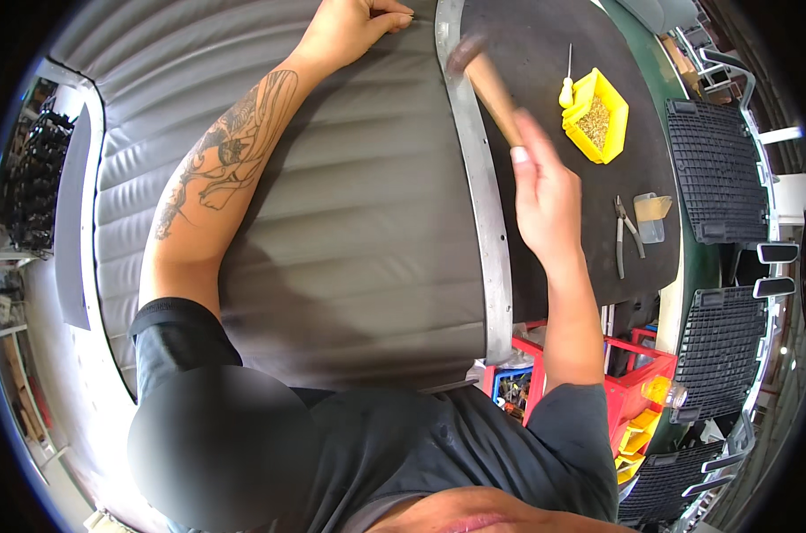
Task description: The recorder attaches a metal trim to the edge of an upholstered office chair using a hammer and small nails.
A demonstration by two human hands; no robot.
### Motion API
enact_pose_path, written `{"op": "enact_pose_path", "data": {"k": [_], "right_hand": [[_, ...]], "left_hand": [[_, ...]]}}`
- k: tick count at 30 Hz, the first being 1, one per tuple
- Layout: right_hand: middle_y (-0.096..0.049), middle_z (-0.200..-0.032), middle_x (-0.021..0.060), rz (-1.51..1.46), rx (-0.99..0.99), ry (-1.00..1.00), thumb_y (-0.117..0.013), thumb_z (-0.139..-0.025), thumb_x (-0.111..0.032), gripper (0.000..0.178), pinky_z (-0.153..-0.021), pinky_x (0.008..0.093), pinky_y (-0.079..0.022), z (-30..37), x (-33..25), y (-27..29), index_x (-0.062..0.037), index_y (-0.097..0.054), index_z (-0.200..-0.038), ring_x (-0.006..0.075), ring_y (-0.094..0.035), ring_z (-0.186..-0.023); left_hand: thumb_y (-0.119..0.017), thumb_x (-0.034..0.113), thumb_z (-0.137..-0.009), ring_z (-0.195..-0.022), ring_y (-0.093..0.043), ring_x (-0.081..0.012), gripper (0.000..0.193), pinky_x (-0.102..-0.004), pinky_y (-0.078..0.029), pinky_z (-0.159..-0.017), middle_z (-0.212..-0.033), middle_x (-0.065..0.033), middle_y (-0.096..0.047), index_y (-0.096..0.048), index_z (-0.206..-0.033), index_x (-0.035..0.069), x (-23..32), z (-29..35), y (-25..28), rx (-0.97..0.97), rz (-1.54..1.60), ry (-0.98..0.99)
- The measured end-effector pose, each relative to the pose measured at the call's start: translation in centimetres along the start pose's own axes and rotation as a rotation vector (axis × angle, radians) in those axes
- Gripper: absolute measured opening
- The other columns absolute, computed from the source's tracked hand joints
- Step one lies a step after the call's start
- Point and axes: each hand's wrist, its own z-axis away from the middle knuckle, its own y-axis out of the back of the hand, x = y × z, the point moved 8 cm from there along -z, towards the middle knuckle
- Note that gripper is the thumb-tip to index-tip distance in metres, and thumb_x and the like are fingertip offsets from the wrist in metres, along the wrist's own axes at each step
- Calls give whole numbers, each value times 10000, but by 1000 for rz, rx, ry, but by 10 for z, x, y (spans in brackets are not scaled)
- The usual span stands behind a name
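Note:
A hammer (493, 93) with a wooden handle is in my right hand (549, 200), its blurred head over the grey metal strip (483, 178). That strip has small holes and runs along the right edge of a dark, ribbed padded cover (367, 213). My left hand (351, 31) rests on the far part of the cover, left of the strip. Its thumb and fingertips are pinched together; whatever may be between them is too small to make out.
Right of the strip, a black mat holds a yellow bin (605, 115) of small brass-coloured pieces, a screwdriver (567, 84), pliers (627, 235) and a clear container (651, 229). Black grid panels (718, 169) stand along the right. Near me is a red frame (634, 391) with yellow bins.

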Motion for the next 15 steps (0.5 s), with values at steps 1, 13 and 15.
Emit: {"op": "enact_pose_path", "data": {"k": [1, 13, 15], "right_hand": [[-752, -1008, 128, -10, -239, -261, -590, -1104, -176, 375, -688, 329, -554, 6, 15, -14, -3, -656, -1430, 161, -652, -676], [-794, -1094, 134, 38, -137, -175, -619, -1079, -152, 408, -706, 330, -562, 3, 17, -12, -70, -644, -1478, 216, -668, -675], [-793, -1051, 50, -193, 90, -57, -597, -1105, -177, 397, -633, 286, -481, -14, -4, 17, -37, -644, -1473, 113, -595, -652]], "left_hand": [[-745, 74, -963, -746, -769, -190, 148, -317, -593, -725, -836, -161, -802, -803, -1011, -53, 0, 4, 0, 2, 0, 3], [-704, 222, -1034, -989, -785, -171, 269, -314, -598, -904, -1041, -86, -827, -789, -1193, 22, -31, 0, -8, -38, -72, 105], [-709, 201, -1026, -971, -785, -163, 248, -308, -599, -899, -1032, -77, -828, -796, -1182, 29, -30, 4, -3, -31, -81, 46]]}}
